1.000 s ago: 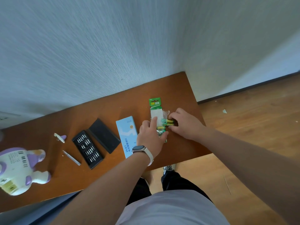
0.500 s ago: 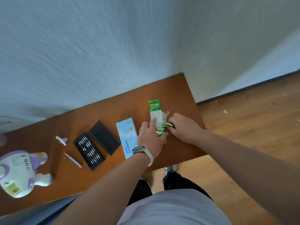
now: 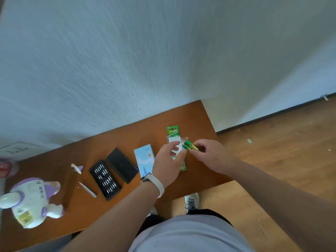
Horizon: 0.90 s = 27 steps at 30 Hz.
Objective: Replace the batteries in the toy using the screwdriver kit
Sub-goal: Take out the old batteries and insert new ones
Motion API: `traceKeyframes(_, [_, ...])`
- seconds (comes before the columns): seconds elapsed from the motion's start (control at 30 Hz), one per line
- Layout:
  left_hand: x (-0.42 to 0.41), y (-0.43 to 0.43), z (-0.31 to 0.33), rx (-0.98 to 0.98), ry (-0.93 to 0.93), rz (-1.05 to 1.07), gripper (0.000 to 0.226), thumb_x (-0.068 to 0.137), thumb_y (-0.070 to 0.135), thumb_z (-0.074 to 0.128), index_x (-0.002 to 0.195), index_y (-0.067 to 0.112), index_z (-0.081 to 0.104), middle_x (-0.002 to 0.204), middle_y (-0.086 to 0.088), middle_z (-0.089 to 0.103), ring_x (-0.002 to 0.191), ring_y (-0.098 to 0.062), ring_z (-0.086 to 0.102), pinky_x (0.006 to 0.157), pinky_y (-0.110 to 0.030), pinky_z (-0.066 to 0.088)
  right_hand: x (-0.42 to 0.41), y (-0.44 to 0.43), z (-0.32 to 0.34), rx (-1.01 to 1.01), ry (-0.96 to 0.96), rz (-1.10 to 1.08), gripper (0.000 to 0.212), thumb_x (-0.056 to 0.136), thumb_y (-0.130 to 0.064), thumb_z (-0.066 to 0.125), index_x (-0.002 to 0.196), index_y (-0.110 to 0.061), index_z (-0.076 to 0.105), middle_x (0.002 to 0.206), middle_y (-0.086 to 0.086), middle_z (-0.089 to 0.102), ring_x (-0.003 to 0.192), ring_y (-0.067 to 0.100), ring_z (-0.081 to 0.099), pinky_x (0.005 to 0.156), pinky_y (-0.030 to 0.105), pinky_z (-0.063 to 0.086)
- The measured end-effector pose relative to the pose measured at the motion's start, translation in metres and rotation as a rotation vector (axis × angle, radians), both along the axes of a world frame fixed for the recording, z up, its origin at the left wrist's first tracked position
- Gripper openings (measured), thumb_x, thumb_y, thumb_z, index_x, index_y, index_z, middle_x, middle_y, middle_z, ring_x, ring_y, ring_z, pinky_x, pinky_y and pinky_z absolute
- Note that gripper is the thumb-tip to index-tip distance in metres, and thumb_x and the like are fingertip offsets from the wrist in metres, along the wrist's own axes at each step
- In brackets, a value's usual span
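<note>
Pinching green-gold batteries (image 3: 189, 145), our right hand (image 3: 211, 157) has lifted them off the green card pack (image 3: 172, 130).
Our left hand (image 3: 167, 160) grips and half hides it.

On the table (image 3: 127, 131) the toy (image 3: 34, 200) is placed leftmost; rightward are ranged the screwdriver (image 3: 87, 189), bit case (image 3: 105, 179), box (image 3: 145, 159), battery pack (image 3: 173, 137).

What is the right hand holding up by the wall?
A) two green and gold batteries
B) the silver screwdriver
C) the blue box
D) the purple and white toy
A: the right hand pinches the batteries at their gold ends, just above the battery pack that the left hand holds on the table.
</note>
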<state>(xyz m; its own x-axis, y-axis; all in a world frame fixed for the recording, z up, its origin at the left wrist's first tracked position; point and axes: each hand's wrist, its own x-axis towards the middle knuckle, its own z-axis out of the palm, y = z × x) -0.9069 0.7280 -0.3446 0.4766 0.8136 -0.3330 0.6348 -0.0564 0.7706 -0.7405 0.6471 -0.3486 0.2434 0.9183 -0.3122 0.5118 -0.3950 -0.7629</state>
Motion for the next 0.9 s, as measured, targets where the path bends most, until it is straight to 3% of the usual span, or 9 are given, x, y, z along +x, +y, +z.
traceKeyframes(0.07, [-0.003,0.001,0.013,-0.077,-0.104,0.045,0.028,0.097,0.035,0.062,0.125,0.033,0.061,0.096,0.017,0.065,0.085,0.002,0.062,0.066,-0.011,0.05,-0.009,0.002,0.015,0.058,0.065,-0.002,0.009,0.097,-0.039,0.057,0.089,-0.042,0.059,0.072,-0.023,0.062,0.075,-0.011,0.056,0.059,0.008,0.042])
traceKeyframes(0.13, [-0.008,0.004,0.024,-0.117,-0.19,0.106,0.021,0.097,0.031,0.063,0.118,0.034,0.065,0.085,0.019,0.067,0.079,0.002,0.064,0.063,-0.011,0.05,-0.02,0.006,0.028,0.105,0.112,0.008,0.012,0.097,-0.038,0.058,0.087,-0.044,0.059,0.073,-0.032,0.062,0.074,-0.012,0.057,0.059,0.005,0.042])
traceKeyframes(0.23, [-0.02,0.008,0.035,-0.173,-0.299,0.184,0.018,0.097,0.028,0.064,0.114,0.032,0.068,0.09,0.016,0.072,0.086,-0.007,0.068,0.075,-0.022,0.059,-0.037,0.015,0.041,0.134,0.157,0.029,0.01,0.097,-0.04,0.057,0.097,-0.035,0.065,0.079,-0.019,0.066,0.076,-0.004,0.062,0.058,0.012,0.048])
traceKeyframes(0.3, [-0.032,0.01,0.042,-0.193,-0.355,0.207,0.016,0.096,0.027,0.065,0.111,0.033,0.068,0.091,0.014,0.073,0.088,-0.01,0.069,0.075,-0.023,0.059,-0.048,0.022,0.047,0.132,0.157,0.048,0.014,0.097,-0.042,0.055,0.099,-0.033,0.066,0.082,-0.013,0.067,0.078,0.003,0.063,0.064,0.018,0.053])
traceKeyframes(0.43, [-0.059,0.015,0.054,-0.194,-0.416,0.215,0.016,0.094,0.025,0.067,0.109,0.029,0.069,0.092,0.009,0.073,0.089,-0.015,0.069,0.074,-0.021,0.057,-0.073,0.033,0.057,0.12,0.137,0.095,0.011,0.097,-0.044,0.054,0.09,-0.04,0.062,0.079,-0.025,0.063,0.079,-0.006,0.059,0.059,0.013,0.047])
traceKeyframes(0.53, [-0.086,0.022,0.062,-0.18,-0.427,0.225,0.01,0.092,0.027,0.069,0.101,0.031,0.071,0.09,0.007,0.073,0.088,-0.019,0.068,0.074,-0.024,0.058,-0.096,0.043,0.064,0.111,0.12,0.142,0.01,0.098,-0.039,0.055,0.094,-0.035,0.064,0.08,-0.035,0.06,0.08,-0.017,0.055,0.055,0.008,0.044])
traceKeyframes(0.67, [-0.133,0.036,0.075,-0.185,-0.434,0.238,0.006,0.092,0.029,0.069,0.096,0.032,0.071,0.089,0.007,0.073,0.087,-0.016,0.069,0.077,-0.029,0.059,-0.14,0.063,0.075,0.109,0.085,0.174,0.013,0.095,-0.043,0.056,0.086,-0.036,0.063,0.082,-0.021,0.064,0.079,-0.002,0.061,0.055,0.012,0.043])
traceKeyframes(0.83, [-0.204,0.052,0.082,-0.161,-0.419,0.272,0.004,0.089,0.04,0.069,0.093,0.04,0.069,0.087,0.013,0.072,0.087,-0.011,0.069,0.078,-0.028,0.061,-0.207,0.087,0.087,0.128,0.06,0.257,0.01,0.093,-0.044,0.057,0.087,-0.039,0.062,0.081,-0.027,0.062,0.077,-0.005,0.059,0.056,0.009,0.046])
traceKeyframes(0.9, [-0.234,0.055,0.082,-0.164,-0.442,0.299,0.02,0.081,0.048,0.069,0.096,0.035,0.07,0.09,0.009,0.073,0.09,-0.017,0.07,0.079,-0.032,0.061,-0.233,0.095,0.088,0.126,0.044,0.272,0.011,0.093,-0.046,0.057,0.088,-0.038,0.062,0.083,-0.026,0.063,0.081,-0.002,0.06,0.058,0.018,0.052])
